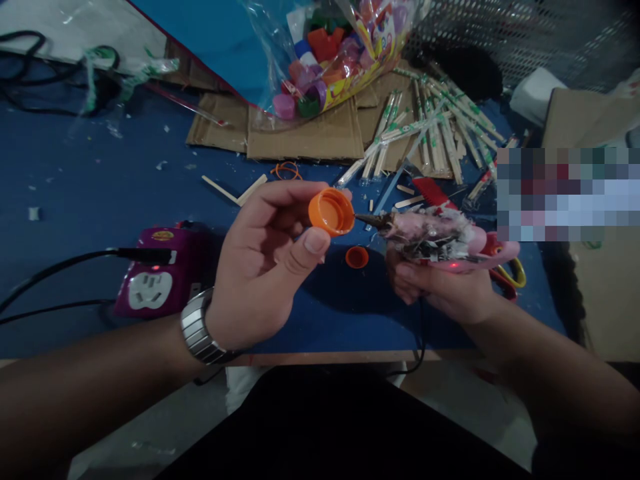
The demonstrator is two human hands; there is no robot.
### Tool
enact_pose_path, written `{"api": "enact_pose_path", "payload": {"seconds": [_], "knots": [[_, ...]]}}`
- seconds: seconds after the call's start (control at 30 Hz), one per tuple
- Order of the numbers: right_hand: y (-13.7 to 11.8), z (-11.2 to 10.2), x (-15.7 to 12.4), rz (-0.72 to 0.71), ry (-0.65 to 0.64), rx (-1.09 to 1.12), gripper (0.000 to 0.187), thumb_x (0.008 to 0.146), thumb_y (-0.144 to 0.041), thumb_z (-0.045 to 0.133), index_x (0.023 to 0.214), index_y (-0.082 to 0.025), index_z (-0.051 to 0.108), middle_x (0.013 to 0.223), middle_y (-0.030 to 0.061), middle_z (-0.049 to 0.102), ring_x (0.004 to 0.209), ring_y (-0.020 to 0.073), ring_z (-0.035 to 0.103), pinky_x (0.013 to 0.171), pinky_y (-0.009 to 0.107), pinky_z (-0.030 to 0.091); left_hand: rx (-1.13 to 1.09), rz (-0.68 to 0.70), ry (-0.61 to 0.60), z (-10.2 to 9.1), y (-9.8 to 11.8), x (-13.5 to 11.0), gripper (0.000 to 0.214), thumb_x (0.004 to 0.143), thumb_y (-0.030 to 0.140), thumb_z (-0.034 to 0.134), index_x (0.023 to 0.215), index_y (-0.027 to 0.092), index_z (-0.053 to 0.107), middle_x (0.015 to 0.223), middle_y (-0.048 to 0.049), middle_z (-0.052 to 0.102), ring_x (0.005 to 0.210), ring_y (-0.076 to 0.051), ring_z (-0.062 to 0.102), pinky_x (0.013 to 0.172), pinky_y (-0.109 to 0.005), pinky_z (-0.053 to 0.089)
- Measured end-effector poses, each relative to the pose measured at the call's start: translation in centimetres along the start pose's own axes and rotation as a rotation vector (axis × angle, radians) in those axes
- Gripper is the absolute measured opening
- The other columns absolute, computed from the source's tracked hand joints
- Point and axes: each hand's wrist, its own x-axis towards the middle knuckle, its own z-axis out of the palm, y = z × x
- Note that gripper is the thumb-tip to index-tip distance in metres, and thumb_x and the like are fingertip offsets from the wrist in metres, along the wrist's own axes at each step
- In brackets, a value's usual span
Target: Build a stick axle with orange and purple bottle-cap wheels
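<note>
Closest to us, dark clothing [310,433] fills the bottom of the view, and 2 forearms reach in over the blue table [280,333]. Here's the left hand [263,267], a metal-banded watch [200,330] on its wrist, thumb and fingers pinched on an orange cap [332,215], and we're looking at its hollow side, tilted up at us! Over on the right, we have the right hand [443,283] curled around the handle of a pink glue gun [430,235], its body crusted with whitish scraps and a red light glowing. The dark nozzle [373,219] points left, right at the cap's rim; whether they touch, we can't tell. Just below, between the 2 hands, we spot a smaller orange cap [357,257] on the table. Off to the left sits a purple power socket [155,267] with a black plug in it. Up top, we've got a clear bag [345,60] of colourful caps on flattened cardboard [305,137], wrapped sticks [430,127] heaped to its right, and orange bands [287,171] lying just beyond the left hand.
</note>
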Motion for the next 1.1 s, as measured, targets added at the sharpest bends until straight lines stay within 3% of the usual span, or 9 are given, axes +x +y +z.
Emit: {"api": "enact_pose_path", "payload": {"seconds": [0.27, 0.5, 0.8, 0.93, 1.1], "knots": [[0.18, -0.13, -0.2, 0.02, 0.004, -0.003, 0.035, 0.101, -0.033, 0.084, 0.131, -0.031, 0.067, 0.075, -0.0055, 0.066, 0.053, 0.0132, 0.059, 0.046, 0.026, 0.049, 0.022, -0.022, 0.003, -0.22, -0.2, -0.18, 0.034, 0.104, 0.038, 0.081, 0.138, 0.031, 0.075, 0.138, -0.0078, 0.079, 0.106, -0.021, 0.079, 0.069, -0.028, 0.064], [-0.4, 0.43, 0.11, 0.014, 0.033, 0.019, 0.032, 0.098, -0.035, 0.087, 0.124, -0.025, 0.069, 0.069, -0.0051, 0.066, 0.051, 0.0125, 0.058, 0.044, 0.025, 0.049, -0.004, -0.019, -0.022, -0.2, 0.05, -0.17, 0.032, 0.107, 0.035, 0.079, 0.138, 0.031, 0.076, 0.138, -0.0054, 0.079, 0.11, -0.019, 0.079, 0.074, -0.025, 0.066], [-0.43, 0.47, -0.03, 0.095, 0.098, -0.031, 0.03, 0.094, -0.048, 0.09, 0.099, -0.023, 0.075, 0.067, -0.0015, 0.064, 0.051, 0.0144, 0.056, 0.044, 0.03, 0.047, -0.057, 0.006, -0.061, -0.16, -0.01, -0.06, 0.03, 0.108, 0.029, 0.076, 0.138, 0.029, 0.076, 0.14, -0.0043, 0.079, 0.104, -0.015, 0.077, 0.095, -0.031, 0.067], [-0.19, 0.26, -0.15, 0.105, 0.1, -0.047, 0.033, 0.094, -0.052, 0.09, 0.095, -0.022, 0.076, 0.066, -0.0018, 0.063, 0.052, 0.0138, 0.054, 0.046, 0.03, 0.048, -0.041, -0.052, -0.028, 0.0, 0.29, -0.16, 0.031, 0.105, 0.033, 0.082, 0.135, 0.033, 0.077, 0.139, -0.0031, 0.079, 0.104, -0.018, 0.079, 0.096, -0.038, 0.068], [-0.06, 0.14, -0.22, 0.092, 0.08, -0.078, 0.043, 0.099, -0.051, 0.085, 0.073, -0.02, 0.07, 0.066, 0.0004, 0.062, 0.055, 0.0128, 0.051, 0.049, 0.03, 0.048, -0.073, -0.086, -0.012, 0.17, 0.46, -0.09, 0.031, 0.102, 0.033, 0.086, 0.132, 0.033, 0.079, 0.137, -0.0021, 0.08, 0.101, -0.017, 0.076, 0.1, -0.039, 0.069]]}}
